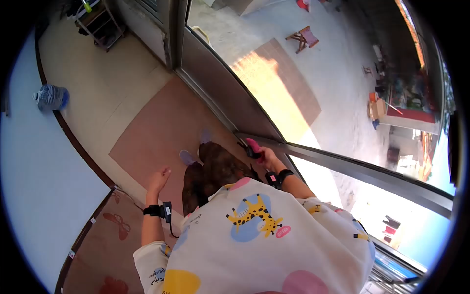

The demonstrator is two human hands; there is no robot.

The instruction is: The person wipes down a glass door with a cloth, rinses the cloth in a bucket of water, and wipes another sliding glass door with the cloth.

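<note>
My right hand (pixel 267 159) is closed around a pink object (pixel 253 145) with a black part (pixel 251 153) below it; its exact kind is unclear. That hand is beside the metal frame of a glass door (pixel 259 139). On the other side, my left hand (pixel 159 179) hangs over the floor with its fingers loosely curled, and nothing shows in it. Both wrists wear black straps with small devices, one on the left wrist (pixel 167 211) and one on the right (pixel 272 179).
A large water bottle (pixel 53 97) lies by the white wall (pixel 36 161). A shelf cart (pixel 100 22) stands at the far left. Beyond the glass are a folding stool (pixel 304 39) and a cardboard box (pixel 377 108). A brown butterfly-patterned surface (pixel 100 245) lies at lower left.
</note>
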